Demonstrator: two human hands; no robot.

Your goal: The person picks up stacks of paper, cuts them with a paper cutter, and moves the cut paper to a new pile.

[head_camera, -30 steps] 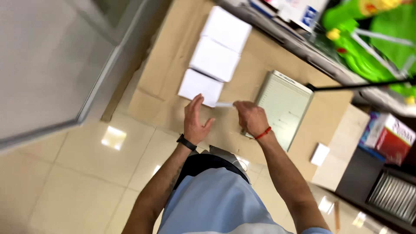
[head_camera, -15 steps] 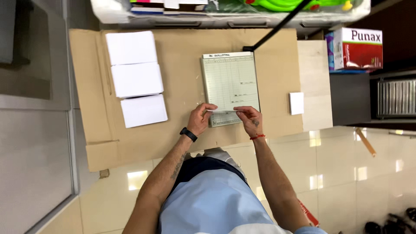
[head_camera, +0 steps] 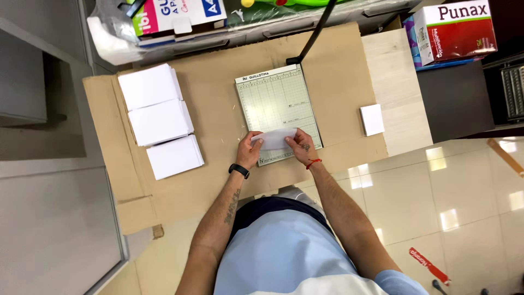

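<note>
A small stack of white paper (head_camera: 274,139) is held between both hands over the near edge of a pale green paper cutter (head_camera: 275,106). My left hand (head_camera: 250,153), with a black wristband, grips the stack's left end. At the right end is my right hand (head_camera: 301,147), which wears a red string bracelet. The cutter's black blade arm (head_camera: 314,30) is raised and points away from me. The cutter lies on a sheet of brown cardboard (head_camera: 218,109) spread on the floor.
Three white paper stacks (head_camera: 158,120) lie in a column on the cardboard's left. A small white stack (head_camera: 372,119) rests on a pale wooden board at right. Cardboard boxes (head_camera: 453,30) and a shelf edge stand at the back. Glossy tiled floor surrounds me.
The view has swung round and steadied over the cutter. Both hands have settled at the cutter's near edge, now holding the paper stack flat between them.
</note>
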